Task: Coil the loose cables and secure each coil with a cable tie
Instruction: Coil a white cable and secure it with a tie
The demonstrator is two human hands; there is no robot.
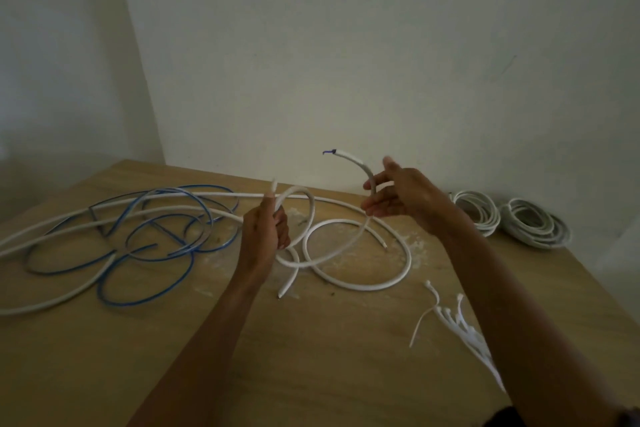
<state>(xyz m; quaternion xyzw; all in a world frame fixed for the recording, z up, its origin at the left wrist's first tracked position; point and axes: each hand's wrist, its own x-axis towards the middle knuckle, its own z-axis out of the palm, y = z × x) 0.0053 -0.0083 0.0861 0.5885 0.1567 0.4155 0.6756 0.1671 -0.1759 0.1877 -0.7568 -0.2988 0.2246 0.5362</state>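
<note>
A short white cable (304,218) is lifted above the wooden table (311,357). My left hand (265,232) grips one end of it, which sticks up past my thumb. My right hand (398,196) pinches the same cable near its other end, whose tip shows a blue wire at the top. Between my hands the cable curves in a loose loop. More loose white cable (363,284) lies in rings on the table below. A bundle of white cable ties (460,326) lies at the right, partly under my right forearm.
A tangle of blue cable (145,253) and long white cable (52,236) spreads over the table's left half. Two coiled white cables (478,211) (536,224) sit at the far right by the wall. The table edge falls away to the right.
</note>
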